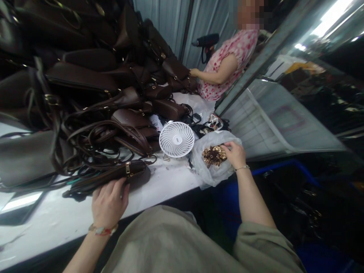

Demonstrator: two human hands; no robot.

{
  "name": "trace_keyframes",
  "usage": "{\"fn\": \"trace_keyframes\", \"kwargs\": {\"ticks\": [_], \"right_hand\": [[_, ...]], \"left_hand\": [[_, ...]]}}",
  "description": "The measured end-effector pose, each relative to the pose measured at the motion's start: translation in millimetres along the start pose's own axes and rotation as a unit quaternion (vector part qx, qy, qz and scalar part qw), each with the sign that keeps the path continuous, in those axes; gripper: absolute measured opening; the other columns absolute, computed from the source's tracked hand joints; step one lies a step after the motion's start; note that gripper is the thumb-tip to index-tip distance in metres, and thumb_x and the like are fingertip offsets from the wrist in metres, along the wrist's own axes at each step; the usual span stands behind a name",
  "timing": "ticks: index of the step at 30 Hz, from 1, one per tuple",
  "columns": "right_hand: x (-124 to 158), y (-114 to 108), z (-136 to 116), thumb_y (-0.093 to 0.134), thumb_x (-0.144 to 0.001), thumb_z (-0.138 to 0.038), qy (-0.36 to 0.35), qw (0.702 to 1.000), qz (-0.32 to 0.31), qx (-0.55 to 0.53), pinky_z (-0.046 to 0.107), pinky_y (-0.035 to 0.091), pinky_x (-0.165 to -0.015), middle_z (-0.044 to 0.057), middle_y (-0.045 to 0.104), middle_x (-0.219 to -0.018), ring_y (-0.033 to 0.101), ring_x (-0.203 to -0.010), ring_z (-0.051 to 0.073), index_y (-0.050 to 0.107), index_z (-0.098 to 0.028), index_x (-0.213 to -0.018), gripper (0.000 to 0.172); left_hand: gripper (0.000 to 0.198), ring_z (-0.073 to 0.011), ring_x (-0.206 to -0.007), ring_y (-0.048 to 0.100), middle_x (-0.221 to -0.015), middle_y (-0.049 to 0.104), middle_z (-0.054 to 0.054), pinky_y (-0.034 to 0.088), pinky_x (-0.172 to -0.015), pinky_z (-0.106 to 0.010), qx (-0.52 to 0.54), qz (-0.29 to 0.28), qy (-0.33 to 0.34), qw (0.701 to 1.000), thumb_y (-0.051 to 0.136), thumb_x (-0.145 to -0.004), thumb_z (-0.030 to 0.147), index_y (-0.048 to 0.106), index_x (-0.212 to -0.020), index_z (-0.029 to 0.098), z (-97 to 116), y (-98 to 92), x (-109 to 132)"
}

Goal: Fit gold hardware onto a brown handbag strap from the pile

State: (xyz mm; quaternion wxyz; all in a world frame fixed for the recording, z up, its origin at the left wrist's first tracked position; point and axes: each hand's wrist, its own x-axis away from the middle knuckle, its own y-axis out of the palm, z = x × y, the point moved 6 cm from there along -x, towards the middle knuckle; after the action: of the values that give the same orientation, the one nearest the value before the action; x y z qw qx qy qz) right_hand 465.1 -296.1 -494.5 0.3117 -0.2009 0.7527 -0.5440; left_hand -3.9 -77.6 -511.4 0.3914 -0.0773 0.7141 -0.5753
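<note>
Head view: you face a long worktop [42,223] heaped with a pile of dark brown handbags [79,76], their straps tangled toward you. Across it, a co-worker [224,64] in a floral top has one hand [195,72] on the far bags, with a black heat gun [207,41] just behind that arm. To your right stand a white crate [273,117] and a blue crate rim [284,165].

Nearer in, a small white fan [176,139] sits between the pile and a clear plastic bag [212,167], which lies open at the worktop's near edge. Inside is a heap of gold-coloured metal fittings [214,155].

Your right grip [234,154] is the nearer one to that heap: it comes in from the right, narrow, with fingertips over the fittings. You can't tell whether it pinches any.

Your left grip [109,203] is narrow too, curled against the lower edge of a brown handbag [116,176]. That bag lies apart from the plastic bag, its long axis running up and to the right from the grip, with a brass buckle [127,168] along its top. You can't tell how firm the hold is.
</note>
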Motion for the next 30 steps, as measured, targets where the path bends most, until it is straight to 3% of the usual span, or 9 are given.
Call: {"fn": "trace_keyframes", "kwargs": {"ticks": [5,9,12,15,19,22,25,28,30], "right_hand": [[-1,-6,-2,0.064,-0.079,-0.03,0.013,0.993,-0.056,-0.106,0.038,0.052,-0.079,0.008,0.072,-0.09,0.067,-0.082,0.024,0.069,-0.018,-0.108,0.032],[8,-25,-27,0.059,-0.082,-0.03,-0.047,0.982,-0.079,-0.165,0.04,0.052,-0.088,0.008,0.071,-0.102,0.065,-0.094,0.024,0.071,-0.02,-0.104,0.027],[23,-30,-55,0.062,-0.082,-0.036,0.016,0.943,-0.064,-0.325,0.035,0.054,-0.075,0.007,0.07,-0.099,0.066,-0.084,0.021,0.068,-0.02,-0.101,0.025],[52,-3,-116,0.063,-0.082,-0.039,0.1,0.822,-0.155,-0.538,0.027,0.048,-0.055,0.006,0.069,-0.098,0.064,-0.073,0.019,0.062,-0.022,-0.104,0.028],[126,50,-240,0.059,-0.085,-0.044,0.169,0.6,-0.414,-0.663,0.022,0.037,-0.044,0.005,0.064,-0.079,0.061,-0.064,0.016,0.061,-0.021,-0.113,0.037],[174,76,-306,0.057,-0.086,-0.054,0.179,0.524,-0.504,-0.663,0.02,0.031,-0.04,0.002,0.058,-0.067,0.055,-0.055,0.014,0.064,-0.017,-0.107,0.043],[186,86,-336,0.062,-0.085,-0.054,0.118,0.547,-0.488,-0.67,0.023,0.046,-0.054,0.002,0.063,-0.073,0.06,-0.066,0.014,0.067,-0.017,-0.099,0.039],[172,84,-340,0.06,-0.088,-0.048,0.028,0.648,-0.423,-0.633,0.03,0.051,-0.081,0.005,0.07,-0.093,0.064,-0.089,0.018,0.069,-0.018,-0.105,0.035],[159,82,-336,0.056,-0.091,-0.044,-0.015,0.721,-0.377,-0.582,0.031,0.05,-0.085,0.005,0.071,-0.098,0.064,-0.093,0.019,0.067,-0.019,-0.114,0.036]], "left_hand": [[0.02,-0.0243,-0.077,0.06,-0.085,0.068,-0.006,0.037,-0.076,-0.036,0.013,-0.001,-0.002,1.0,0.059,-0.091,0.031,0.063,-0.105,0.018,0,0.2,-1],[0.02,-0.0246,-0.078,0.06,-0.086,0.068,-0.006,0.037,-0.078,-0.036,0.019,-0.014,-0.016,1.0,0.057,-0.091,0.032,0.064,-0.105,0.018,0,2.3,-1],[0.021,-0.025,-0.08,0.061,-0.087,0.069,-0.006,0.037,-0.08,-0.037,0.021,-0.044,-0.044,0.998,0.055,-0.092,0.033,0.064,-0.104,0.018,0,2.5,-2],[0.023,-0.0256,-0.086,0.062,-0.092,0.069,-0.007,0.037,-0.081,-0.038,0.04,-0.101,-0.075,0.991,0.051,-0.094,0.035,0.064,-0.104,0.019,0,2.4,-6],[0.023,-0.0259,-0.096,0.063,-0.098,0.07,-0.008,0.038,-0.085,-0.04,0.069,-0.178,-0.108,0.976,0.049,-0.094,0.034,0.063,-0.105,0.019,0,0.8,-14],[0.02,-0.0264,-0.096,0.063,-0.095,0.071,-0.008,0.038,-0.085,-0.041,0.074,-0.213,-0.121,0.967,0.051,-0.093,0.035,0.063,-0.099,0.019,1,-3.0,-19],[0.018,-0.0269,-0.095,0.062,-0.094,0.07,-0.008,0.038,-0.084,-0.042,0.072,-0.233,-0.123,0.962,0.054,-0.091,0.035,0.062,-0.097,0.02,2,-4.8,-20],[0.018,-0.0278,-0.097,0.06,-0.096,0.069,-0.008,0.039,-0.085,-0.043,0.08,-0.231,-0.117,0.963,0.054,-0.09,0.033,0.061,-0.101,0.02,3,-4.8,-17],[0.022,-0.0287,-0.102,0.058,-0.101,0.068,-0.009,0.039,-0.089,-0.045,0.093,-0.216,-0.113,0.965,0.053,-0.091,0.033,0.06,-0.107,0.019,6,-5.5,-12]]}}
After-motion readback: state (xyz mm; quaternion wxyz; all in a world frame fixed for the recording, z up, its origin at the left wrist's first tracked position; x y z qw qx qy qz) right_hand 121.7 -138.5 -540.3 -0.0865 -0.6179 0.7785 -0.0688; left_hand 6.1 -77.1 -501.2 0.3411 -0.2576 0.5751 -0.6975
